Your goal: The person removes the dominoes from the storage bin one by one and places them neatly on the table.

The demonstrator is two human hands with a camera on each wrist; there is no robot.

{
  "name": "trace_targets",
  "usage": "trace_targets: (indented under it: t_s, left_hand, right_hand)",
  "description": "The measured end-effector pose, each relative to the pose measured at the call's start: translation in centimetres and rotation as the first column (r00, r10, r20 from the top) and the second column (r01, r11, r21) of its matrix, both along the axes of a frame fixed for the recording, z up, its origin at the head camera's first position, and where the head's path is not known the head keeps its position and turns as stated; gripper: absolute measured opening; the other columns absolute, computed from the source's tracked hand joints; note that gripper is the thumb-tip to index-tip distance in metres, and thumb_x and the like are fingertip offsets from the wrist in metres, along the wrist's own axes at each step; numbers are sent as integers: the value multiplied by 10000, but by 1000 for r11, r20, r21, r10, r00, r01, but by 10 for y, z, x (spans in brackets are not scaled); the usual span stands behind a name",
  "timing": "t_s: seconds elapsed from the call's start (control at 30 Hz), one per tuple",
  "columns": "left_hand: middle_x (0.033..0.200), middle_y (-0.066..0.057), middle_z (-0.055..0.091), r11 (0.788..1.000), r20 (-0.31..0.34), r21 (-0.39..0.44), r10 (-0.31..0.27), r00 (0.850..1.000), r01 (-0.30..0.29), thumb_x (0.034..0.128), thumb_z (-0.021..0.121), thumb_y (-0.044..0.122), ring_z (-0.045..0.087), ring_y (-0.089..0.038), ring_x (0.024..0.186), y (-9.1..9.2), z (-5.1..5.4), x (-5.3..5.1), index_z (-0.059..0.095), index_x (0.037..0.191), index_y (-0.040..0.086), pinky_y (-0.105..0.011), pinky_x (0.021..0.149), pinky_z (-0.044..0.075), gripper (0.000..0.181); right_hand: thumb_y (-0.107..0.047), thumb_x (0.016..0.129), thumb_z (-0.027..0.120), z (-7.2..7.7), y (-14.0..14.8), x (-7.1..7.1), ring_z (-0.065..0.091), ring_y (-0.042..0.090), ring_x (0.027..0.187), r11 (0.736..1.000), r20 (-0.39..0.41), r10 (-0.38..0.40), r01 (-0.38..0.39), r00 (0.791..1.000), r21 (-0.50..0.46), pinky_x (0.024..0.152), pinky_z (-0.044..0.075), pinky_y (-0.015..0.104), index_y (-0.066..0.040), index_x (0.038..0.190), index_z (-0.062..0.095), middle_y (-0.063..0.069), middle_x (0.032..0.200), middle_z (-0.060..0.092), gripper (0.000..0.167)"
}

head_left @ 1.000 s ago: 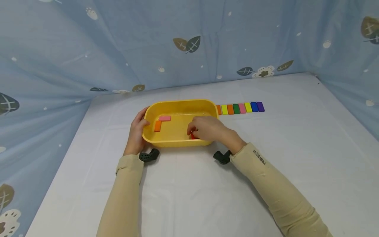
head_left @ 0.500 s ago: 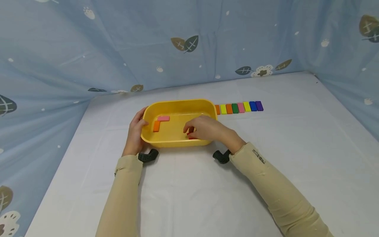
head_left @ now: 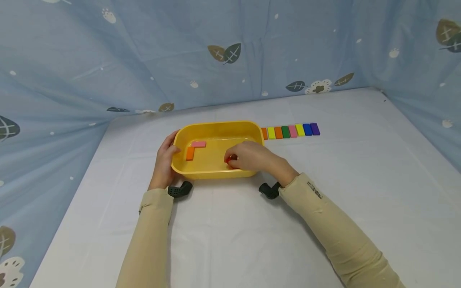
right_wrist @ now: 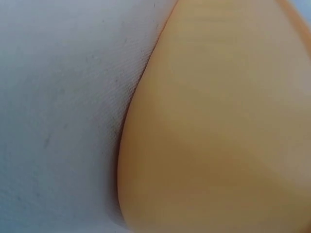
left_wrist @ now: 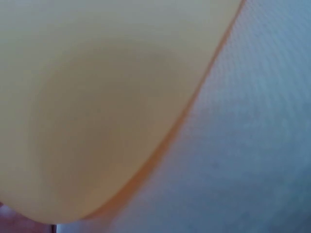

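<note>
A yellow plastic tray with rounded corners stands on the table. My left hand grips its left end, thumb over the rim and fingers along the outside. Inside the tray, near the front right, my right hand pinches a red block, mostly hidden by the fingers. An orange block and a pink block lie on the tray floor at the left. Both wrist views are filled by the tray's outer wall and white cloth, with the right hand out of sight.
Right of the tray, a row of flat coloured blocks runs to a purple block; its left end meets the tray's rim. White cloth covers the table. A blue patterned curtain hangs behind and at the sides.
My right hand has shifted slightly left inside the tray, and the red block has turned between its fingers. The left hand keeps its grip on the tray.
</note>
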State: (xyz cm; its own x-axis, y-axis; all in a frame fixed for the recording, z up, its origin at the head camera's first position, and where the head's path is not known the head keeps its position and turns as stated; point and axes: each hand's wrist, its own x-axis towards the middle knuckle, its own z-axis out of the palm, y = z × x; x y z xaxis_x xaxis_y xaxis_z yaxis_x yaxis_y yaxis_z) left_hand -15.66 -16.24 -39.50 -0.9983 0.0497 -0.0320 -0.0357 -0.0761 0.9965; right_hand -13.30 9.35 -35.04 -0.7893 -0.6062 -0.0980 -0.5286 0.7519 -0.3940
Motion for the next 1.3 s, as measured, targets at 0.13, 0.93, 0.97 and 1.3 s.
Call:
trace_targets:
  t_s: [0.13,0.93,0.97,1.3]
  left_hand:
    - [1353,48,364,1000,2,23,-4,1000,4,818,372,31,361,-180,1201,1,0,1,405,1330,214,-299,991,334,545]
    - [1363,40,352,1000,-16,-7,-4,1000,4,818,361,39,347,-186,1205,-1,-4,2,389,1339,211,-313,1011,307,550]
    - [1362,41,352,1000,-18,-11,-5,1000,5,816,362,39,347,-185,1205,-1,-5,2,388,1339,210,-315,1013,304,552]
    - [1369,44,345,1000,-22,-26,-5,1000,5,810,372,45,337,-179,1213,-1,-3,0,384,1341,215,-317,1019,294,558]
  right_hand:
    - [-196,841,528,-1,1,-1,508,110,713,1000,-11,-11,11,1000,-12,677,423,219,-162,1072,630,-72,900,604,254]
    - [-166,837,569,6,17,-12,526,136,788,935,93,-158,179,983,-305,671,466,234,-172,1179,478,-13,980,557,353]
    - [-168,835,569,6,18,-12,523,138,791,932,100,-169,192,980,-308,674,467,234,-177,1179,471,-14,982,551,358]
    - [-163,840,527,9,35,-20,525,169,750,890,146,-208,249,967,-383,633,488,251,-209,1193,468,6,978,511,361]
